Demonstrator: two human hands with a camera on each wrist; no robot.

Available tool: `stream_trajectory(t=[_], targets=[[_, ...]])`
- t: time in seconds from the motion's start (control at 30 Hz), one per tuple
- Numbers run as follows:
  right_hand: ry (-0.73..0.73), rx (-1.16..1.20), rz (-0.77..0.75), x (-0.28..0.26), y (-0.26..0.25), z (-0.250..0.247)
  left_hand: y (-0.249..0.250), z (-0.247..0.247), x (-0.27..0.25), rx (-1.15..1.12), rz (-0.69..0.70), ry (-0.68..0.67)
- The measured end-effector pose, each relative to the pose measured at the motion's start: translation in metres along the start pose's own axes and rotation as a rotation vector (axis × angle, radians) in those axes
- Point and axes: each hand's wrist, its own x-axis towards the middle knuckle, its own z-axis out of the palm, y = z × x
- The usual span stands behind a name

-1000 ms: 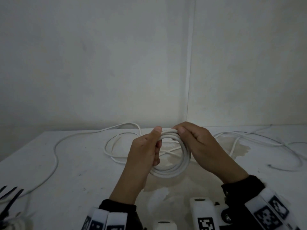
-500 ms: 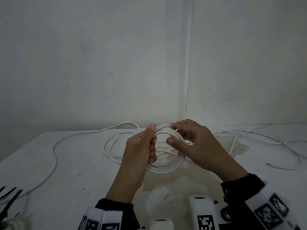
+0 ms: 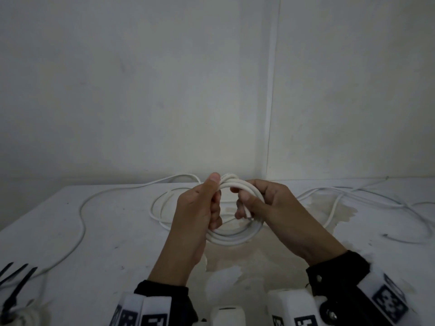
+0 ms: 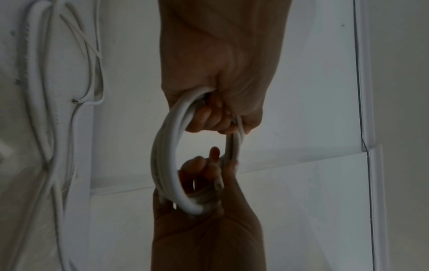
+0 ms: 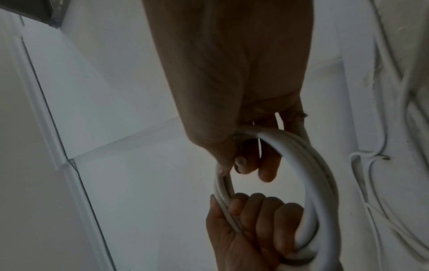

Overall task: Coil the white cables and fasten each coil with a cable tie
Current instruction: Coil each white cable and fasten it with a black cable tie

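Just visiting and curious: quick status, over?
Left hand and right hand both grip the white cable coil. No tie on it yet. Loose cables on table, nothing blocking.

We see a dim, flat, greyish light in all three views, with no clear source and no glare. In the head view the wall (image 3: 141, 90) fades darker toward the corners, and the desk (image 3: 94, 231) carries only faint, soft shadows under the hands. Straight lines bow near the edges, as the wide lens bends them. The wrist views are darker and grainy: the left hand (image 4: 223, 64) and the right hand (image 5: 232, 64) show as near silhouettes against the pale background. The coil (image 4: 167, 146) catches a little light along its curve, and its outline is slightly soft. The fingers (image 5: 267, 165) look blurred.
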Motion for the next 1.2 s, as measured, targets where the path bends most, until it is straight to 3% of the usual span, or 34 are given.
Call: stream_trajectory(t=[0.33, 0.6, 0.87, 1.0, 1.2], targets=[[-0.055, 0.070, 0.097, -0.001, -0.007, -0.007, -0.001, 0.004, 0.000, 0.039, 0.016, 0.011], [-0.041, -0.074, 0.148, -0.001, -0.011, -0.008, -0.009, 0.007, 0.002, 0.079, 0.025, -0.019], [0.025, -0.251, 0.098, 0.000, -0.008, -0.011, -0.012, 0.008, 0.001, 0.113, 0.056, -0.021], [0.008, -0.180, 0.062, 0.000, -0.009, -0.008, -0.011, 0.009, 0.001, 0.089, 0.025, -0.023], [0.023, -0.290, 0.024, 0.000, -0.009, -0.009, -0.012, 0.011, -0.002, 0.129, 0.043, -0.059]])
